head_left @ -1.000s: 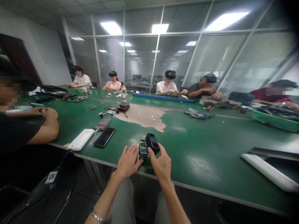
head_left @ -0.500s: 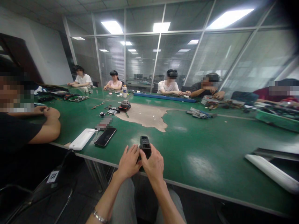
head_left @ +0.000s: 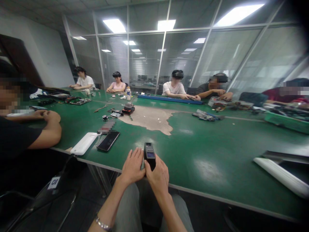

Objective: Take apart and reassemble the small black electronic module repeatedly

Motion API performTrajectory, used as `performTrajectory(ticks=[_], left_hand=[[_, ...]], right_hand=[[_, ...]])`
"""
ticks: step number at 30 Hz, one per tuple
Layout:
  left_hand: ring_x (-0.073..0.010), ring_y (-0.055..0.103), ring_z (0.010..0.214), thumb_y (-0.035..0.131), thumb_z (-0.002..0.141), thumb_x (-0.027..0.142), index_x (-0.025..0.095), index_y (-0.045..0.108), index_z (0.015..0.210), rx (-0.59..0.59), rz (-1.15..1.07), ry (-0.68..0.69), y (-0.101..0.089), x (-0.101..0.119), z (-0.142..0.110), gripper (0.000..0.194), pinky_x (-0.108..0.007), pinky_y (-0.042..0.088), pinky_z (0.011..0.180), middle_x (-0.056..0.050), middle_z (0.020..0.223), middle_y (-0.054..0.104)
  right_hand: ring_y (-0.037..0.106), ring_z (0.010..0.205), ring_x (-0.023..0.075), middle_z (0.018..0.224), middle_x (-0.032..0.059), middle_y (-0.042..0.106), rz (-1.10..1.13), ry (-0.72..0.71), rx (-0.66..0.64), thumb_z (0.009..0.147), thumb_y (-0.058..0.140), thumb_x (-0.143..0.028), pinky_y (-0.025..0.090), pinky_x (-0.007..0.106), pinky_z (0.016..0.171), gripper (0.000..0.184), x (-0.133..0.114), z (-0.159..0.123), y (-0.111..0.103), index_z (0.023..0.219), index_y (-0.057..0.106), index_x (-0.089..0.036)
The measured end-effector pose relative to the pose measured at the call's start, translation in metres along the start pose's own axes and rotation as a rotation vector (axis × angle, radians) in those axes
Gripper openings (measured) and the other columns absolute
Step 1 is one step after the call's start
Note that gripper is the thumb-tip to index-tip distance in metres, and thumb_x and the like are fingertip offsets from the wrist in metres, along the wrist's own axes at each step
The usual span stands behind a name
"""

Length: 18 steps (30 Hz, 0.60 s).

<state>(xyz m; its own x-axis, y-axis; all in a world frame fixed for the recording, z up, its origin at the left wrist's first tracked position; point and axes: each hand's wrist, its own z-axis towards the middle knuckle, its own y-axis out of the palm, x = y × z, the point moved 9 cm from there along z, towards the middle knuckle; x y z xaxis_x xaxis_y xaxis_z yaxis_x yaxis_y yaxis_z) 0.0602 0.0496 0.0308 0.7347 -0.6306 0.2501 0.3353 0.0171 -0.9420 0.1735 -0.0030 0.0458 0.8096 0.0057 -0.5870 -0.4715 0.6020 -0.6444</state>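
- Black box (head_left: 149, 149): near the edge of the bench (head_left: 183, 154), right of the phone (head_left: 108, 141).
- Right hand (head_left: 158, 170) grasps it; left hand (head_left: 132, 163) lies alongside, its grip impossible to tell.
- Best steadied from both sides, thumbs clear of the display (head_left: 151, 155).

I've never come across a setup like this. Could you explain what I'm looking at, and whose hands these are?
There is no machine here: the left hand and right hand are a person's own, bare. One camera, worn on that person's head, looks forward and down. The right hand holds a black device with a small screen; the left hand lies beside it, though contact is hard to tell. On the green table, a dark phone and a white slab lie to the left, with a bottle farther back.
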Motion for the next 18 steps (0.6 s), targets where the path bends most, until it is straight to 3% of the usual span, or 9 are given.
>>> performTrajectory(ticks=[9,18], left_hand=[[-0.0291,0.020,0.149,0.050,0.087,0.038,0.014,0.037,0.150,0.005,0.009,-0.006,0.002,-0.003,0.001,0.069,-0.050,0.013,0.122,-0.010,0.159,0.030],[-0.0283,0.024,0.147,0.046,0.093,0.041,0.017,0.036,0.150,0.024,0.001,0.012,-0.001,-0.001,0.001,0.063,-0.052,0.014,0.121,-0.012,0.158,0.032]], right_hand=[[0.056,0.122,0.0301,0.130,0.0209,0.061,0.055,0.003,0.004,0.085,0.059,-0.055,0.042,0.044,0.104,0.068,0.008,0.005,0.004,0.134,0.052,-0.007],[0.061,0.113,0.0270,0.121,0.0151,0.066,0.116,0.019,0.005,0.086,0.057,-0.041,0.045,0.042,0.099,0.047,0.003,0.010,0.003,0.125,0.060,-0.015]])
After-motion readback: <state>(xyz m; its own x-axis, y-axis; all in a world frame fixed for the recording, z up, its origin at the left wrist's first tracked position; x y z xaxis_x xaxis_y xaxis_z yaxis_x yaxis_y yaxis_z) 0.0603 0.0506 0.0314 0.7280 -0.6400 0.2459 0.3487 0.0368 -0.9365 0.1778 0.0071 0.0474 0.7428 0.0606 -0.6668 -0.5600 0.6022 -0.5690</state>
